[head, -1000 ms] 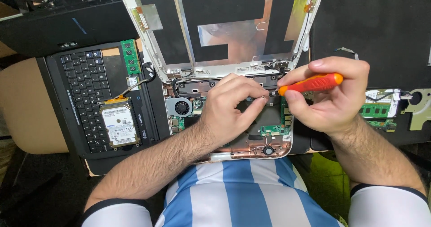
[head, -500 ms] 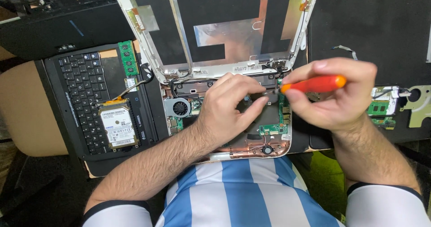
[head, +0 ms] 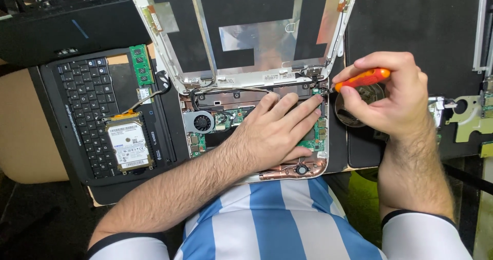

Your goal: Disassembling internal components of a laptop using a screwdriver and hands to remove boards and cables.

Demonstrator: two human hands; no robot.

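Observation:
An opened small laptop base (head: 197, 139) lies in front of me with its green circuit board and round fan (head: 203, 122) exposed. Its stripped lid shell (head: 246, 34) stands open behind it. My left hand (head: 272, 129) lies flat on the board, fingers stretched toward the right hinge corner. My right hand (head: 390, 93) grips an orange-handled screwdriver (head: 362, 78), its tip pointing left at that right hinge corner, just above my left fingertips.
A removed black keyboard (head: 84, 111) lies at left with a hard drive (head: 128, 144) and a green memory stick (head: 141, 65) on it. Metal brackets and small boards (head: 470, 118) sit at the far right on a black mat (head: 421, 18).
My left hand has flattened and its fingers have stretched out to the right. My right hand with the screwdriver has shifted right and up toward the hinge corner.

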